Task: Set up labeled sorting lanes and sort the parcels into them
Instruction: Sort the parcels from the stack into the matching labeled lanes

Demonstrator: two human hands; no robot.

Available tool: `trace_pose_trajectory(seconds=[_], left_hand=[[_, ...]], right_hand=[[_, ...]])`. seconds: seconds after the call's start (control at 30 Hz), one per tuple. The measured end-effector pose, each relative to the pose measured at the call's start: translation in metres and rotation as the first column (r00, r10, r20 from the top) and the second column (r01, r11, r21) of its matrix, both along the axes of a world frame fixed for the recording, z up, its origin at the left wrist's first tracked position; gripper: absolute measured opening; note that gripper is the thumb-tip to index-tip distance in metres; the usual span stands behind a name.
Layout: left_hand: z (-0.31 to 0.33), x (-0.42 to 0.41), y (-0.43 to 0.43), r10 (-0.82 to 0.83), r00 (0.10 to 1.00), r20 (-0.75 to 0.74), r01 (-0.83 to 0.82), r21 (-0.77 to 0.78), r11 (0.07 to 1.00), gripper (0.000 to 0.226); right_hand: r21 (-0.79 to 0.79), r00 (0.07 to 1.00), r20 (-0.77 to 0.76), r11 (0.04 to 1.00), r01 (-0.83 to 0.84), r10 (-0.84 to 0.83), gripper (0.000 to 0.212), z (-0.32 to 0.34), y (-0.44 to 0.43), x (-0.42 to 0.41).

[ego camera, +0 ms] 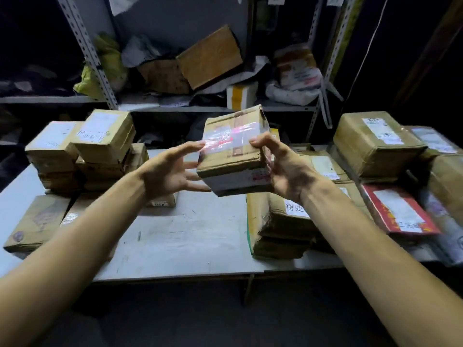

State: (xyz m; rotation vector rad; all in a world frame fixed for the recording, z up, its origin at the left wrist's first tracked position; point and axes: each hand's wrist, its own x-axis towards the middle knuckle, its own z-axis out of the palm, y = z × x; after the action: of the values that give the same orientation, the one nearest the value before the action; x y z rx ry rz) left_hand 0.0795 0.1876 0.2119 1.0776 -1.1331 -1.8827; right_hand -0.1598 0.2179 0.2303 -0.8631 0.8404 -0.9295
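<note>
While we pinch the taped parcel (235, 149) at twelve o'clock above the table (175, 236) with our right hand (280, 169), left hand (170, 171) splayed open alongside, it could slip sideways.

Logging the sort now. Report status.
Right hand grips taped parcel mid-air; left hand open, fingers at its edge. Stacks both sides, bare table centre. Nothing in the way.
</note>
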Motion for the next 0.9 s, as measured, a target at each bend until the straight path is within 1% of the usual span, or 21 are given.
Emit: trace_pose_trajectory(seconds=[0.03, 0.07, 0.13, 0.2, 0.23, 0.27, 0.33, 0.37, 0.4, 0.43, 0.47, 0.5, 0.53, 0.6, 0.67, 0.73, 0.77, 0.8, 0.83, 0.87, 0.9], left_hand=[[0.006, -0.007, 0.000, -0.078, 0.994, -0.082, 0.078, -0.005, 0.997, 0.079], [0.012, -0.017, 0.002, -0.125, 0.982, -0.142, 0.122, -0.030, 0.992, 0.073], [0.021, -0.043, 0.003, -0.141, 0.972, -0.188, 0.130, -0.068, 0.989, 0.066], [0.023, -0.070, 0.002, -0.132, 0.973, -0.190, 0.125, -0.049, 0.991, 0.072], [0.021, -0.081, 0.000, -0.118, 0.980, -0.158, 0.114, -0.038, 0.993, 0.074], [0.019, -0.092, -0.003, -0.094, 0.990, -0.103, 0.091, -0.031, 0.995, 0.072], [0.018, -0.117, -0.008, -0.013, 0.999, 0.036, 0.014, -0.034, 0.999, 0.054], [0.018, -0.131, -0.010, 0.035, 0.995, 0.091, -0.030, -0.051, 0.998, 0.044], [0.017, -0.146, -0.012, 0.067, 0.990, 0.128, -0.057, -0.079, 0.995, 0.039], [0.017, -0.158, -0.012, 0.083, 0.983, 0.165, -0.062, -0.127, 0.990, 0.038], [0.019, -0.173, -0.013, 0.077, 0.977, 0.199, -0.038, -0.193, 0.980, 0.040], [0.020, -0.185, -0.013, 0.058, 0.973, 0.224, -0.001, -0.248, 0.969, 0.043], [0.021, -0.196, -0.013, 0.020, 0.974, 0.226, 0.045, -0.278, 0.959, 0.049], [0.024, -0.210, -0.014, -0.035, 0.986, 0.165, 0.077, -0.254, 0.964, 0.055], [0.024, -0.218, -0.020, -0.052, 0.996, 0.079, 0.066, -0.189, 0.980, 0.053], [0.013, -0.228, -0.032, -0.051, 0.998, 0.037, 0.057, -0.177, 0.983, 0.050], [0.008, -0.233, -0.037, -0.041, 0.998, 0.041, 0.049, -0.196, 0.979, 0.048], [0.004, -0.237, -0.043, -0.046, 0.998, 0.046, 0.054, -0.200, 0.978, 0.053], [-0.001, -0.242, -0.049, -0.079, 0.996, 0.049, 0.086, -0.166, 0.982, 0.065], [-0.005, -0.248, -0.058, -0.154, 0.987, 0.041, 0.158, -0.112, 0.981, 0.077], [-0.006, -0.256, -0.063, -0.262, 0.965, 0.003, 0.262, -0.061, 0.963, 0.082]], right_hand=[[-0.013, 1.000, 0.019, 1.000, -0.016, 0.017, 0.041, 0.007, -0.001, -0.010], [-0.026, 0.999, 0.023, 0.999, -0.040, 0.040, 0.050, 0.015, 0.000, -0.019], [-0.043, 0.998, -0.015, 0.997, -0.063, 0.062, 0.059, 0.020, -0.001, -0.037], [-0.045, 0.992, -0.122, 0.999, 0.013, -0.018, 0.051, 0.020, -0.001, -0.057], [-0.055, 0.971, -0.219, 0.995, 0.084, -0.094, 0.047, 0.021, -0.001, -0.068], [-0.083, 0.931, -0.326, 0.985, 0.148, -0.167, 0.052, 0.021, 0.000, -0.078], [-0.204, 0.801, -0.515, 0.951, 0.234, -0.307, 0.084, 0.019, 0.007, -0.095], [-0.271, 0.746, -0.554, 0.927, 0.259, -0.371, 0.092, 0.018, 0.011, -0.101], [-0.321, 0.729, -0.551, 0.909, 0.265, -0.407, 0.094, 0.018, 0.014, -0.104], [-0.342, 0.737, -0.543, 0.908, 0.244, -0.402, 0.094, 0.017, 0.016, -0.104], [-0.354, 0.736, -0.548, 0.907, 0.227, -0.398, 0.098, 0.016, 0.018, -0.106], [-0.374, 0.713, -0.565, 0.899, 0.229, -0.416, 0.106, 0.013, 0.017, -0.109], [-0.401, 0.672, -0.582, 0.881, 0.252, -0.457, 0.115, 0.012, 0.014, -0.114], [-0.423, 0.615, -0.588, 0.848, 0.320, -0.525, 0.128, 0.011, 0.010, -0.128], [-0.373, 0.641, -0.541, 0.838, 0.398, -0.545, 0.126, 0.011, 0.009, -0.148], [-0.223, 0.740, -0.436, 0.858, 0.463, -0.512, 0.110, 0.006, 0.009, -0.167], [-0.143, 0.806, -0.353, 0.879, 0.456, -0.476, 0.098, 0.004, 0.009, -0.174], [-0.088, 0.861, -0.269, 0.901, 0.424, -0.432, 0.089, 0.002, 0.007, -0.182], [-0.056, 0.898, -0.205, 0.921, 0.387, -0.389, 0.080, 0.002, 0.006, -0.188], [-0.041, 0.923, -0.152, 0.935, 0.351, -0.354, 0.068, 0.003, 0.005, -0.193], [-0.035, 0.945, -0.099, 0.950, 0.310, -0.312, 0.054, 0.005, 0.006, -0.196]])
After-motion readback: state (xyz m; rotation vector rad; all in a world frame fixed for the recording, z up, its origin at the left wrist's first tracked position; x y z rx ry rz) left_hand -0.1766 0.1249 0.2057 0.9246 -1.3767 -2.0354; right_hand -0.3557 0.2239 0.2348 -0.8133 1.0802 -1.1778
